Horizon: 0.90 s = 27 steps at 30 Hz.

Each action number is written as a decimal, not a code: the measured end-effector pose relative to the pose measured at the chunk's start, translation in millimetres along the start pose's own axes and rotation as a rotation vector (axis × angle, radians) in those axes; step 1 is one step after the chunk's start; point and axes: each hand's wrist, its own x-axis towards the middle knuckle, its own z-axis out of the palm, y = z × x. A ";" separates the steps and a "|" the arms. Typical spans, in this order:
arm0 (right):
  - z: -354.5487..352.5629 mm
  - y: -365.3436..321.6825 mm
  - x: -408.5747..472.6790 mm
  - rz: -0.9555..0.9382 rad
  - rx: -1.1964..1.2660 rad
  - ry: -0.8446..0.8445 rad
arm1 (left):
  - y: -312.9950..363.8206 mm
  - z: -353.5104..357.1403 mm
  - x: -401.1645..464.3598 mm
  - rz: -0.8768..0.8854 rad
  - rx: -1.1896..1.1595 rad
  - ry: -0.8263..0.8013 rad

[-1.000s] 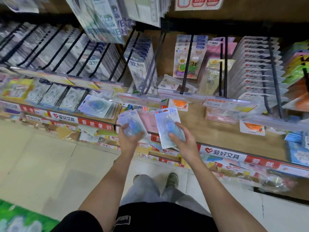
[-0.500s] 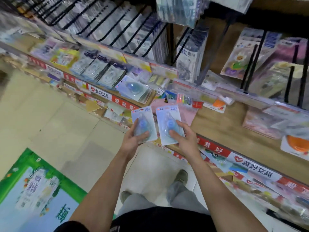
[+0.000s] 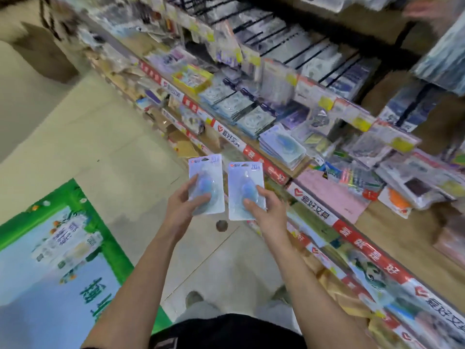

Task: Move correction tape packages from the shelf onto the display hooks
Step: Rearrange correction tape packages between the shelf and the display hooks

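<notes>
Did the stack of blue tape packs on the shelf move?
No. The stack lies on the shelf behind its red edge strip, as before; the camera turned, not the stack.

Green floor poster (image 3: 57, 250), pink sheet (image 3: 332, 195).

— What have you got there?
— Two packs: left pack (image 3: 206, 183) and right pack (image 3: 246, 191), white cards, each with a blue tape under a clear blister. I hold them upright, side by side, off the shelf (image 3: 392, 222).
— More?
— A stack (image 3: 281, 147) of the same lies flat at the shelf's front edge, under the hooks (image 3: 297, 44).
</notes>
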 end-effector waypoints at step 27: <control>382.8 -121.8 63.2 -0.329 0.033 -0.181 | 195.8 -285.9 111.3 0.477 0.040 0.333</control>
